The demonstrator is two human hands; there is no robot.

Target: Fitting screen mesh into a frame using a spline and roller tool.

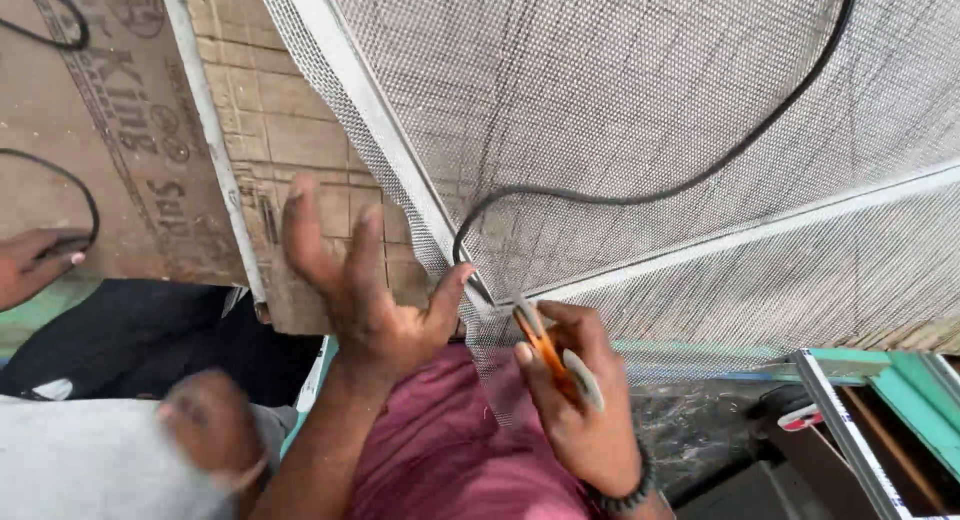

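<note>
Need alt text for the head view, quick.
The right hand presses an orange roller tool into the corner of a white frame covered with mesh. The left hand rests open beside it; a black cord lies across the mesh.

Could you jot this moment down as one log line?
left hand: open, thumb on mesh screen edge | right hand: holds orange tool at frame corner | black cord across mesh

A workshop: mesh screen (pixel 640 110) in a white frame (pixel 380 120), cardboard sheets (pixel 120 130), loose black cable (pixel 700 180).
</note>
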